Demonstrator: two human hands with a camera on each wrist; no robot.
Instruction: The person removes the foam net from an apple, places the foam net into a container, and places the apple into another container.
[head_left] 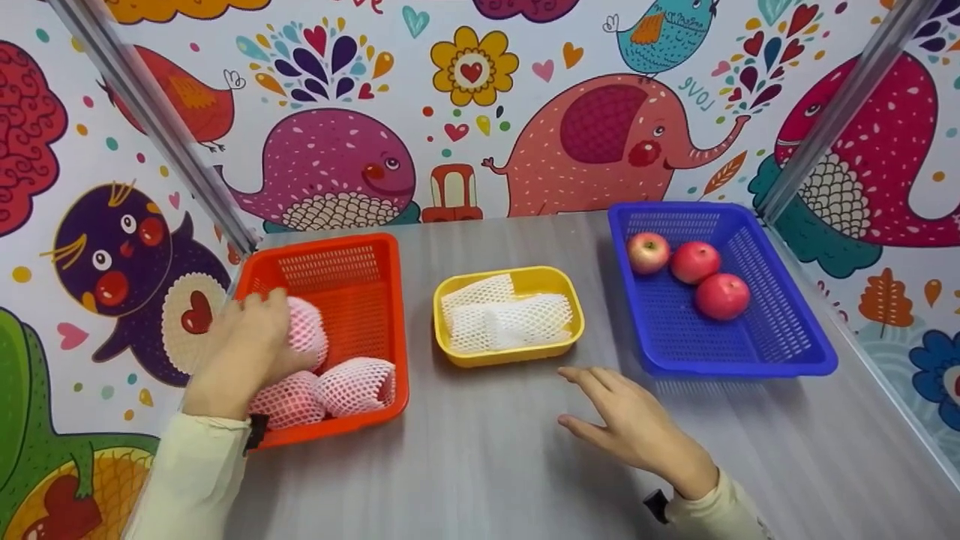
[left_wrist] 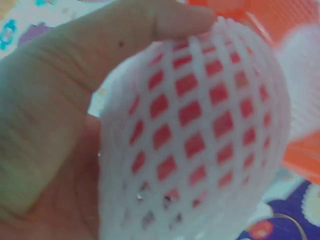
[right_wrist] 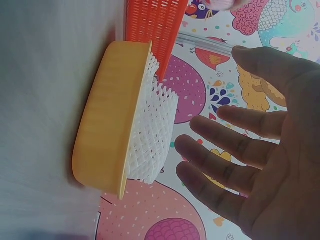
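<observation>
Left hand [head_left: 251, 341] has a netted apple [head_left: 309, 330] gripped at the red basket [head_left: 399, 315], nine o'clock from the yellow tub [head_left: 510, 354]. Right hand [head_left: 634, 424] hangs empty, fingers spread, around four o'clock. I'd guess firm but bruisable, medium weight; foam net [left_wrist: 240, 165] might slide, so cup the sides.

Behind the grey table [head_left: 465, 450], a printed wall [head_left: 450, 124] shows a purple whale [head_left: 330, 154] and a pink elephant [head_left: 547, 180]

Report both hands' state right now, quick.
Left hand: holding a net-wrapped red fruit.
Right hand: open, holding nothing.
</observation>
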